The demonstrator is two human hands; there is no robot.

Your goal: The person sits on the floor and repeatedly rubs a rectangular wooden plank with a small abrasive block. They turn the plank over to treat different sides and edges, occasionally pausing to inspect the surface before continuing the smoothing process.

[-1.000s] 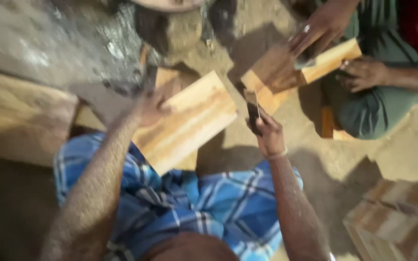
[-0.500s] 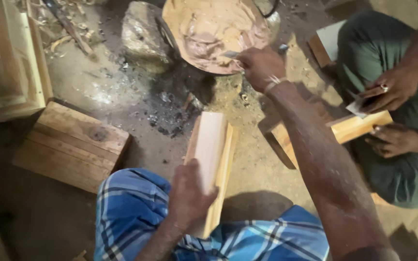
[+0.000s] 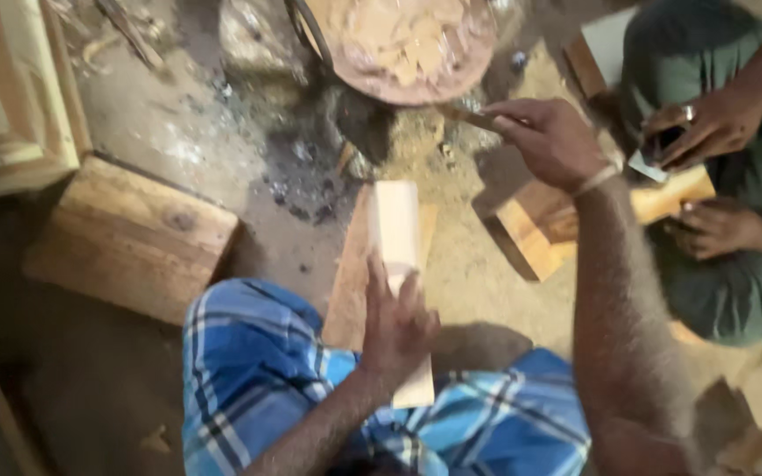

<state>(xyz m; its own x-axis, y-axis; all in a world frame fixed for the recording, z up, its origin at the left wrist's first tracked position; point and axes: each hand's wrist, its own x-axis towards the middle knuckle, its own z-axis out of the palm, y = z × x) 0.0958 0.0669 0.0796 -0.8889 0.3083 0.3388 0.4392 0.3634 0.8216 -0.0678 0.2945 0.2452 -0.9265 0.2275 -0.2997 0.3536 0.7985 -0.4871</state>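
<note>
Since the earlier frame the right hand (image 3: 550,139) has drawn back from inside the round pan (image 3: 403,48) to its near rim, and the wooden board (image 3: 396,256) has turned more upright under the left hand (image 3: 396,324).

The left hand's grip is closed on the lower part of the board, fingers spread over its pale face, holding it on edge over the person's lap, which is covered by a blue checked cloth (image 3: 257,370). A second plank (image 3: 350,282) lies flat just behind the board, touching it.

The right hand's grip is pinched around a thin stick-like tool (image 3: 465,115); its far end reaches the pan's rim, though blur makes it hard to tell whether the tip touches the tan paste inside. The pan sits on the dirt floor (image 3: 187,150) at the top of the view.

To the left a thick wooden block (image 3: 130,234) rests on the floor, well apart from both hands. At right another person in green clothing sits with both hands (image 3: 703,128) near a wooden piece (image 3: 540,229), one hand holding a small dark object.
</note>
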